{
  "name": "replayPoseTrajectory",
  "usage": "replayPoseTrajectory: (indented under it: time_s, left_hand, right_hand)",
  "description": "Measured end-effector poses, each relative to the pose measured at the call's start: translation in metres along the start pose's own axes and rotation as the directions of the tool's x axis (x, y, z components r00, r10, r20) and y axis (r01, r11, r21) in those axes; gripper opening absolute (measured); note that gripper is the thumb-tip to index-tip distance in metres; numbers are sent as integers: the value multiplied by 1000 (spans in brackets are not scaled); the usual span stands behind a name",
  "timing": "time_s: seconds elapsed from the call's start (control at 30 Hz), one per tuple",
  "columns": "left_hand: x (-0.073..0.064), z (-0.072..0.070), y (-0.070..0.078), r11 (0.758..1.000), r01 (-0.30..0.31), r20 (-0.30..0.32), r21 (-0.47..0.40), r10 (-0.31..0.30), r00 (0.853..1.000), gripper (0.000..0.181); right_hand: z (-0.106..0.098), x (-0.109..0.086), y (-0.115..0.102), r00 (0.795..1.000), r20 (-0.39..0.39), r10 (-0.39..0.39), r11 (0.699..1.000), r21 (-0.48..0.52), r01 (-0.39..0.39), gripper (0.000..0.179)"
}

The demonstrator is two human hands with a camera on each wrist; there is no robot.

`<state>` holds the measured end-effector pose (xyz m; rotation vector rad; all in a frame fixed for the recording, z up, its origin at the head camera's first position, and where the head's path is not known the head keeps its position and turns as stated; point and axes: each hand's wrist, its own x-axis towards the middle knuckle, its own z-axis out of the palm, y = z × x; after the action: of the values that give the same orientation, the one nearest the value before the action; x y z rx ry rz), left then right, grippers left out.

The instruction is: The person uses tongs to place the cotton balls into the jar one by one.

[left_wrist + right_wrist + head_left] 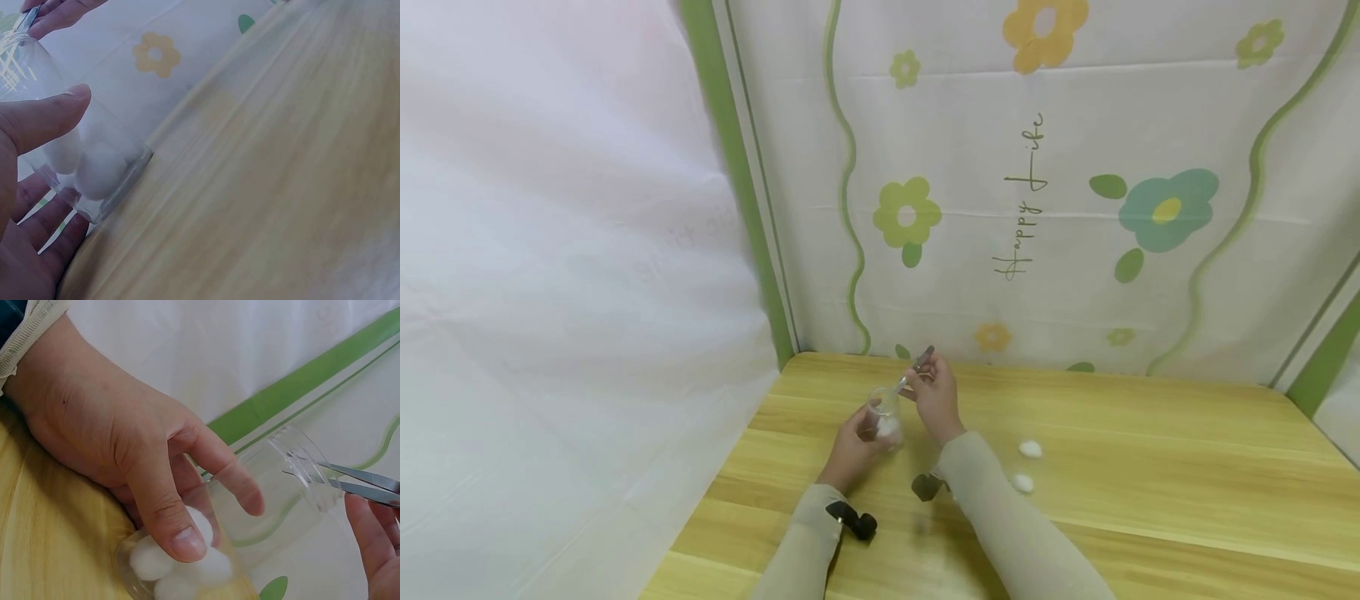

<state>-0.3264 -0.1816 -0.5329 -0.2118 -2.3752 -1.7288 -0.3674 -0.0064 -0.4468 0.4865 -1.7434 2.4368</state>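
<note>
Left hand (853, 450) wrapped round clear jar (281, 506), white balls (152, 559) near its base; right hand (937, 402) pinching tweezers (922, 359), long axis slanting down leftward, parted tips inside jar mouth, empty; I see two loose balls (1030, 449) on table (1150, 467), nearer right arm (1000, 504)

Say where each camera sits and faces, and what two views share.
Head: on the head, facing forward and down at the table; left hand, right hand and forearms show.
Left wrist: on that wrist, facing the jar; left hand, right fingers show.
Right wrist: likewise, facing the jar and tweezers; both hands show.
Wrist views share white balls inside the jar.
</note>
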Motion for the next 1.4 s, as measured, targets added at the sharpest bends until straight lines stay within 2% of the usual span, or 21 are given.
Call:
replayPoseTrajectory:
  time_s: [0.17,0.4,0.57,1.0,1.23,1.4]
  left_hand:
    - [0,0,0,1000,-5,3,7,5,1000,72]
    - [-1,-1,-1,998,-53,13,-21,53,998,77]
    - [-1,0,-1,997,-81,17,-1,81,997,75]
    - [-3,-2,-1,999,-44,11,14,44,999,80]
    - [-5,-1,4,1000,-4,9,18,4,1000,75]
    - [-2,-1,0,1000,-19,7,9,19,1000,76]
  right_hand:
    - [-1,0,-2,1000,-15,-13,1000,-2,13,24]
    - [-1,-1,-8,1000,-15,-25,1000,-6,25,22]
    - [-3,-1,-12,999,-13,-30,999,-18,29,23]
    - [-10,-5,-24,996,24,-87,996,-12,87,27]
    - [-18,-6,-24,993,54,-103,995,-4,103,28]
    - [-23,-8,-27,994,36,-106,994,2,106,29]
